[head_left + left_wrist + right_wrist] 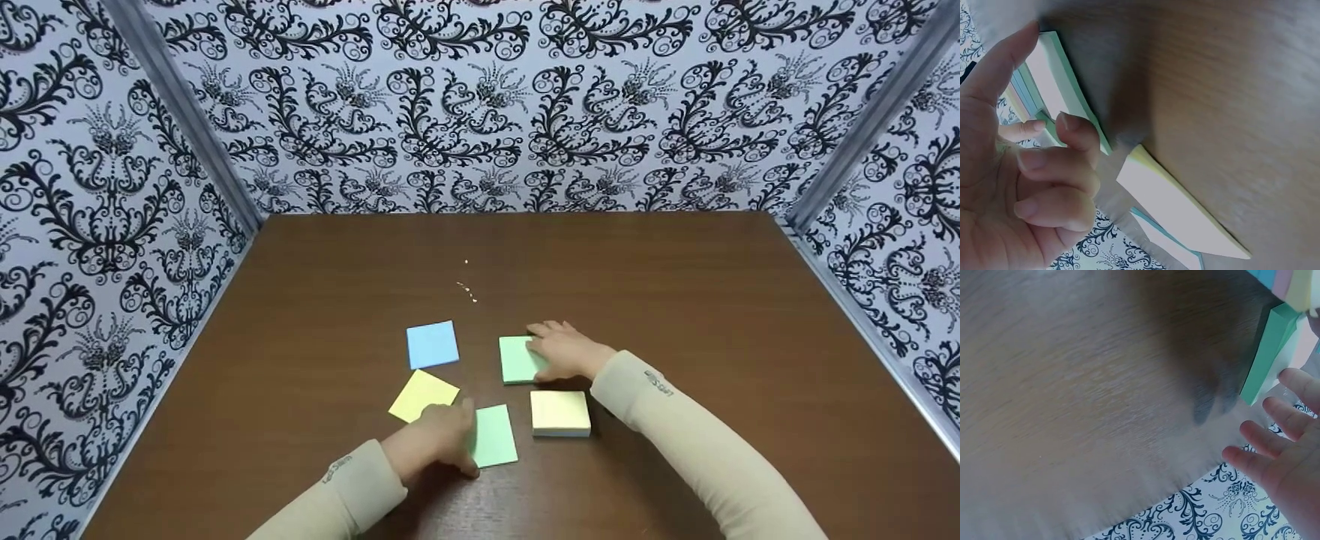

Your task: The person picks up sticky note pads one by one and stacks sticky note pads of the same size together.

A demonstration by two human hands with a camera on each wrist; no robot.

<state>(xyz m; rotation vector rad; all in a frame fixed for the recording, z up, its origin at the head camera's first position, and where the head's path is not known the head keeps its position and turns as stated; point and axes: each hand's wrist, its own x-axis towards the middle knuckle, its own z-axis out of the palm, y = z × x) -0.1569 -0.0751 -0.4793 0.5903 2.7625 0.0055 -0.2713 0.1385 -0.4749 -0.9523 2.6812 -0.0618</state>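
My left hand is at the left side of the nearer green sticky note pad. Its thumb is at the near corner and its index finger at the far side, holding the pad between them; the other fingers curl in, as the left wrist view shows. Farther back, my right hand lies over the right part of a second green sticky note pad. In the right wrist view, the fingers of the right hand are spread and fairly straight, with the index fingertip at the pad's edge. The right thumb is mostly hidden there.
A thicker stack of sticky notes, yellow on top, sits between the forearms. Left of the hands lie a yellow pad and a blue pad. Small pale specks dot the brown table. Patterned walls enclose it.
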